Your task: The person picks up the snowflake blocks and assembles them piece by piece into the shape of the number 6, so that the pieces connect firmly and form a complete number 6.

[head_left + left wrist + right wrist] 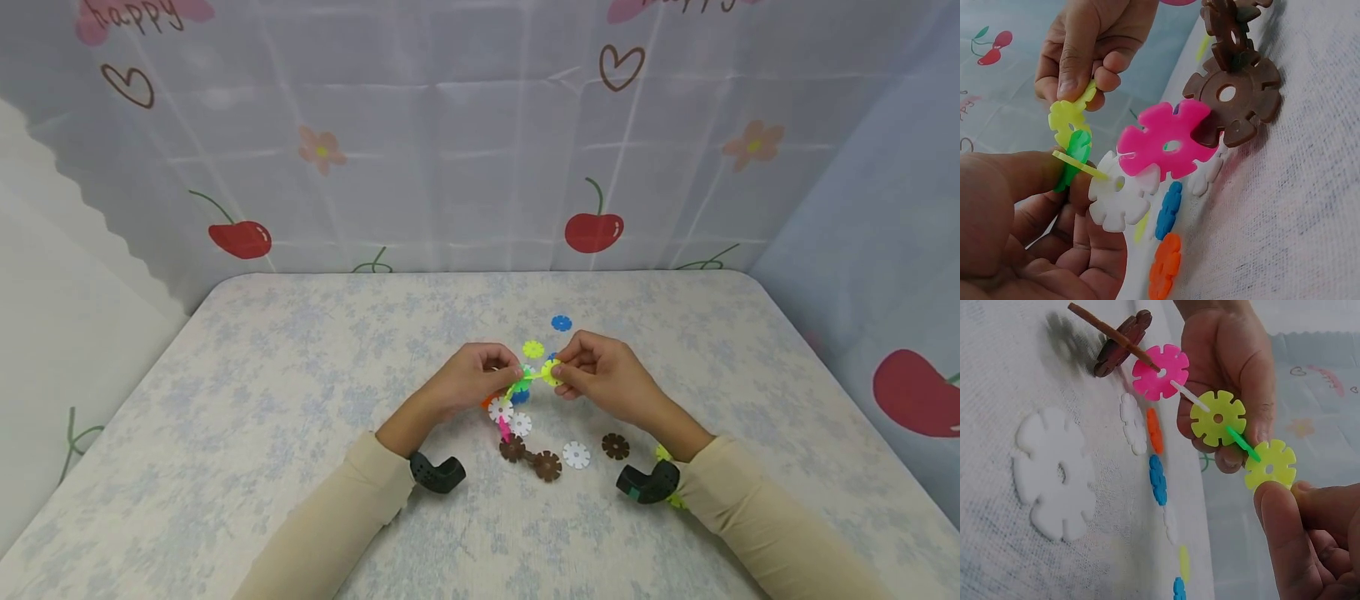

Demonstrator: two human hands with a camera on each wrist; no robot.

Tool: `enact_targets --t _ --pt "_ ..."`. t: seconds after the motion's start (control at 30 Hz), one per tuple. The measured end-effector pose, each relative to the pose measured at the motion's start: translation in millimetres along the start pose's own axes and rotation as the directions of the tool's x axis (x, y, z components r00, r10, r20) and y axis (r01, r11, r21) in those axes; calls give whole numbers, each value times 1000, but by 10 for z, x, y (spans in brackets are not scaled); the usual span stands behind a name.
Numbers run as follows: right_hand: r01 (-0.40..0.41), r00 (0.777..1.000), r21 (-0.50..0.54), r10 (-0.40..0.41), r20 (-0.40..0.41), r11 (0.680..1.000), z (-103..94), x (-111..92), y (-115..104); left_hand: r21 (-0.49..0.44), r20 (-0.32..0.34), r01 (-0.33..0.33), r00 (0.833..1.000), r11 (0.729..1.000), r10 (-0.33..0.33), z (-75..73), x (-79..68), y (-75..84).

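Chain of notched discs [501, 411] held up over table [300, 350], midway between left and right edges. Green disc [1077, 152] of chain pinched by left hand [476, 375], thumb against fingers. Yellow end disc [1270, 461] pinched by right hand [603, 375], thumb and fingertips closed on its rim. Chain's brown end hung toward front edge; contact with table cannot be told. Loose blue disc [562, 322] placed nearest back edge; white disc [576, 454] and brown disc [616, 446] spread between forearms. Wide stretch of tabletop shown from left hand to left edge.
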State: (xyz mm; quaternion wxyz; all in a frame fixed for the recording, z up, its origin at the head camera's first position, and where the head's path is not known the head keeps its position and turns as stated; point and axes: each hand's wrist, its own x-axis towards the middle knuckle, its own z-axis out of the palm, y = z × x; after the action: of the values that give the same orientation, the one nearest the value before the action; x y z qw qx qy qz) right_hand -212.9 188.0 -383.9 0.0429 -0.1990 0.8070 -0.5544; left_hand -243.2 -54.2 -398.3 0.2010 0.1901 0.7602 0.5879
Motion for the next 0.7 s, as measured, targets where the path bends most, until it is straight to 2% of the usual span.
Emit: enact_targets --t 0.13,0.23,0.4,0.6,0.7 --pt "0 1000 6 -1 24 1000 19 5 -29 -3 47 7 999 1000 -6 -30 -12 20" --pt "-2 998 0 2 69 1000 58 21 -42 56 99 8 995 998 -13 -74 -37 51" --pt "-2 994 -28 5 113 1000 93 18 -35 163 166 -42 986 986 15 -110 -59 75" --pt "-10 988 -7 11 154 1000 61 2 -8 166 176 -122 980 979 92 -51 -11 47" --pt "-7 984 -52 16 180 999 -4 4 -10 163 169 -125 981 979 97 -58 -11 40"
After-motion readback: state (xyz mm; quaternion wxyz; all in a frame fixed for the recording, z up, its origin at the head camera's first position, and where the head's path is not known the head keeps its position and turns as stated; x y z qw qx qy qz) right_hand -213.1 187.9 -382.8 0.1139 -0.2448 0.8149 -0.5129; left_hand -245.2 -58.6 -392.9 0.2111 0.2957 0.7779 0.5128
